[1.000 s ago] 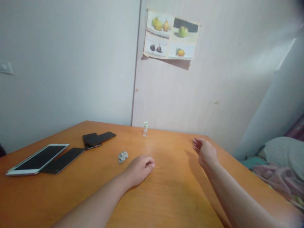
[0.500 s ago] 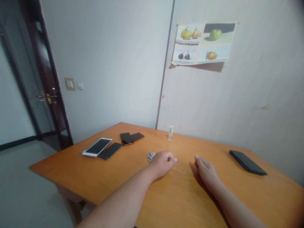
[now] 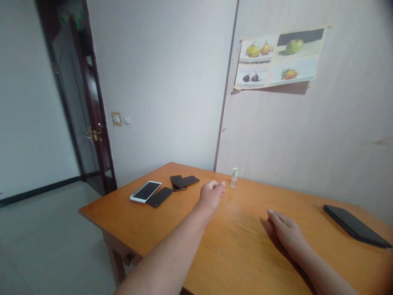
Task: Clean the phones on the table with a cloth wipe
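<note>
My left hand (image 3: 211,196) is stretched forward over the table, fingers curled in, its thumb side towards a small clear pump bottle (image 3: 233,178) with a pale green top. A small gap separates hand and bottle, which stands upright near the wall. Nothing shows in this hand. Resting on the table to the right, my right hand (image 3: 285,229) has its fingers loosely curled in and the thumb on top, with no object visible in it. The small grey crumpled piece seen earlier is out of sight, where my left hand and wrist cover the table.
On the wooden table (image 3: 239,241), a white tablet (image 3: 145,191) and a black phone (image 3: 160,197) lie at left. Further back, dark phones (image 3: 187,181) overlap. A flat black case (image 3: 354,224) lies at right. Behind the table rises a wall with fruit pictures (image 3: 281,59).
My left hand has moved forward towards the pump bottle and now covers the crumpled piece. The view has turned left, so everything sits further right. My right hand stays resting.
</note>
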Available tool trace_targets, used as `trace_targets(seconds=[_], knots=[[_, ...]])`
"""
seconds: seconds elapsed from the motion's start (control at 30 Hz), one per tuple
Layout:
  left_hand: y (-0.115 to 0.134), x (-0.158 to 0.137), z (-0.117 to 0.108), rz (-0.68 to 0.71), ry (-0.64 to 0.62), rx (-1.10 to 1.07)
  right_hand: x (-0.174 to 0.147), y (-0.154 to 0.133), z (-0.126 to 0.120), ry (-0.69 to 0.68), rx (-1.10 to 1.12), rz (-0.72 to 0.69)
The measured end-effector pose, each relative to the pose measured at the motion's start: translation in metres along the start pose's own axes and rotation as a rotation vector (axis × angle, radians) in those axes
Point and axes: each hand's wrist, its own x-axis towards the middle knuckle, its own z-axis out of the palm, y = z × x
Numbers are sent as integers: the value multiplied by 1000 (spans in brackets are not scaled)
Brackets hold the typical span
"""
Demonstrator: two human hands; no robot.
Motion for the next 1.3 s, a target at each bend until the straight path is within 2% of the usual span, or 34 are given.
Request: trace_targets(seconds=[0.1, 0.23, 0.43, 0.57, 0.87, 1.1, 1.3], knots=[[-4, 15, -10, -32, 92, 49, 1, 4, 0, -29, 6, 21], [-22, 38, -35, -70, 161, 259, 1, 4, 2, -30, -5, 17], [-53, 62, -87, -126, 181, 733, 1, -2, 4, -21, -34, 14], [-69, 72, -108, -168, 160, 970, 1, 0, 7, -26, -23, 9], [-87, 100, -120, -229, 53, 1163, 2, 1, 10, -16, -17, -4], [-90, 111, -122, -286, 39, 1168, 2, 5, 12, -27, 1, -5], [-82, 109, -123, -301, 66, 1102, 4, 11, 15, -20, -43, -16]])
